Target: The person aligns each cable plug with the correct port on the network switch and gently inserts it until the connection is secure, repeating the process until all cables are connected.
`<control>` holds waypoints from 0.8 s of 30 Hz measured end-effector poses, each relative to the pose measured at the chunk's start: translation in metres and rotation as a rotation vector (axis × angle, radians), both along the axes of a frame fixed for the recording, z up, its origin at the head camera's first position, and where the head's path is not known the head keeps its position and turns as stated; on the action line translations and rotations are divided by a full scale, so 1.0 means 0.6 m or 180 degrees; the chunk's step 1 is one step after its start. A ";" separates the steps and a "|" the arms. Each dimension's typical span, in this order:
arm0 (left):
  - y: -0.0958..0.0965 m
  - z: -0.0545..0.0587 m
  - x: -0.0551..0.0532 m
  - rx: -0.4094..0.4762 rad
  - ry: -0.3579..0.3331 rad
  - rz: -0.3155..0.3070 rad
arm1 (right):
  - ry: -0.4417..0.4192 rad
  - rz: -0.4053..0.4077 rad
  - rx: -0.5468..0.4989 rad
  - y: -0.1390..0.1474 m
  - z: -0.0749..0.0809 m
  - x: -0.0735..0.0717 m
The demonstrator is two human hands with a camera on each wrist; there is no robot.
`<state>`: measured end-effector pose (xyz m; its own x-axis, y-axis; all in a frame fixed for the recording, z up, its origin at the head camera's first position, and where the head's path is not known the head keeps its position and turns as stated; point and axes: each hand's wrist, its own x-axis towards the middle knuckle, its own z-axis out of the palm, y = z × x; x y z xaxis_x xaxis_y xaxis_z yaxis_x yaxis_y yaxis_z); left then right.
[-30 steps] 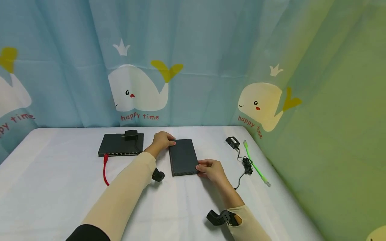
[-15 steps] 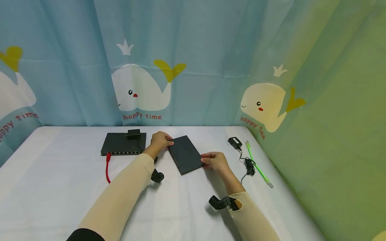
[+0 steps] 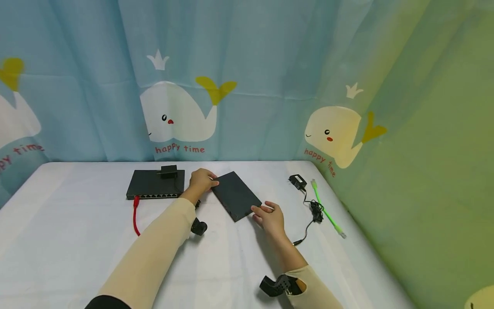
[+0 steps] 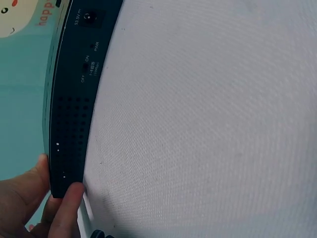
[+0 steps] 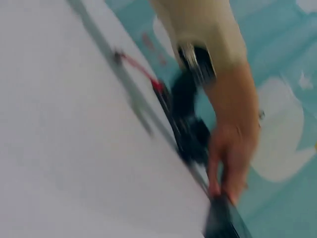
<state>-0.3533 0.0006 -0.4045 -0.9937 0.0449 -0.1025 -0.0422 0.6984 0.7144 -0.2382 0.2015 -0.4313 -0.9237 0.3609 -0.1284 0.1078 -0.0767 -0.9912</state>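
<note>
A flat black network switch (image 3: 237, 195) is held at a slant over the white table. My left hand (image 3: 198, 182) pinches its far left corner between thumb and fingers. In the left wrist view the switch's narrow side (image 4: 74, 99) shows a round power jack, an ON/OFF switch and vent holes, and left fingers (image 4: 67, 213) grip its lower end. My right hand (image 3: 272, 219) is at the opposite corner, fingers loosely spread and fingertips overlapping the edge. The blurred right wrist view catches the left hand (image 5: 233, 158) on the switch; the right hand is out of that view.
A second black switch (image 3: 135, 182) lies at back left, with a power adapter (image 3: 168, 170) on top and a red network cable (image 3: 135, 214) plugged in. At right lie another adapter (image 3: 298, 182), its coiled cord (image 3: 317, 212) and a green network cable (image 3: 328, 216). Curtains hang behind.
The switch has turned counterclockwise in the head view, its right corner swinging up. My right hand's fingers have loosened and spread at that corner; the left hand keeps its pinch.
</note>
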 end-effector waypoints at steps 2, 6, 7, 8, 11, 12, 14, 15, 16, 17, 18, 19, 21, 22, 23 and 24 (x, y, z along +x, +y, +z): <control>-0.001 -0.002 -0.003 0.0000 0.0005 -0.0017 | 0.0031 -0.0066 -0.0103 -0.021 -0.003 0.009; 0.001 -0.005 -0.005 0.0019 -0.0010 -0.0061 | 0.0058 -0.0341 0.0082 -0.048 -0.019 0.005; 0.001 -0.004 -0.004 0.0013 -0.0013 -0.0076 | 0.0055 -0.0410 0.0143 -0.052 -0.022 0.004; 0.001 -0.004 -0.004 0.0001 -0.0021 -0.0081 | 0.0057 -0.0466 0.0187 -0.055 -0.025 0.002; 0.001 0.000 -0.003 -0.0032 -0.0049 -0.0112 | 0.0085 -0.0523 0.0268 -0.058 -0.027 -0.002; 0.001 0.000 -0.005 -0.0027 -0.0080 -0.0128 | 0.0089 -0.0528 0.0280 -0.058 -0.025 -0.002; -0.001 0.002 -0.010 0.0017 -0.0150 -0.0171 | 0.0094 -0.0519 0.0266 -0.058 -0.023 -0.002; -0.002 0.003 -0.012 0.0062 -0.0192 -0.0199 | 0.0099 -0.0513 0.0258 -0.058 -0.023 -0.002; -0.004 0.004 -0.015 0.0141 -0.0237 -0.0233 | 0.0094 -0.0508 0.0242 -0.058 -0.022 -0.001; -0.005 0.004 -0.018 0.0223 -0.0272 -0.0270 | 0.0088 -0.0503 0.0236 -0.058 -0.022 0.000; -0.006 0.005 -0.022 0.0277 -0.0277 -0.0317 | 0.0079 -0.0494 0.0230 -0.058 -0.021 0.001; -0.007 0.005 -0.025 0.0306 -0.0258 -0.0366 | 0.0065 -0.0483 0.0226 -0.059 -0.021 0.002; -0.006 0.005 -0.032 0.0310 -0.0186 -0.0458 | 0.0061 -0.0462 0.0223 -0.060 -0.019 0.005; -0.005 0.005 -0.034 0.0303 -0.0149 -0.0507 | 0.0063 -0.0450 0.0236 -0.061 -0.018 0.006; -0.003 0.005 -0.037 0.0253 -0.0120 -0.0548 | 0.0068 -0.0441 0.0248 -0.061 -0.018 0.006; -0.001 0.005 -0.040 0.0176 -0.0106 -0.0577 | 0.0076 -0.0434 0.0256 -0.062 -0.018 0.007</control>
<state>-0.3771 0.0003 -0.4016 -0.9650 0.2293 -0.1275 0.0565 0.6563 0.7523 -0.2341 0.1644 -0.4420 -0.8678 0.4916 -0.0727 0.0781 -0.0094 -0.9969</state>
